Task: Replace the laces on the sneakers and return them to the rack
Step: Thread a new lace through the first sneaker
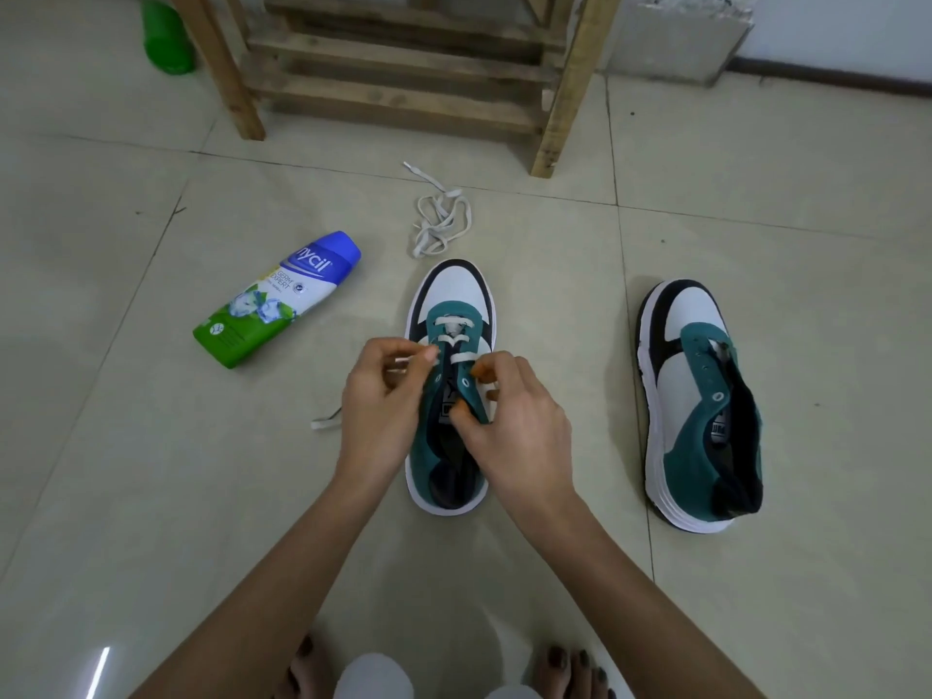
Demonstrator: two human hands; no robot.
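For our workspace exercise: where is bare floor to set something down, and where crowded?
Bare tiles: between the part-laced teal and white sneaker and its unlaced twin, and left of the blue-capped bottle. Crowded: loose white lace before the wooden rack.

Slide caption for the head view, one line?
Left hand threads a white lace while right hand steadies the middle sneaker; the other sneaker sits unlaced, a spare lace before the rack.

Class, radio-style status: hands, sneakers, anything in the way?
Left hand pinching lace, right hand gripping centre sneaker at eyelets. Three rows laced; other sneaker unlaced. Spare lace ahead, nothing blocking.
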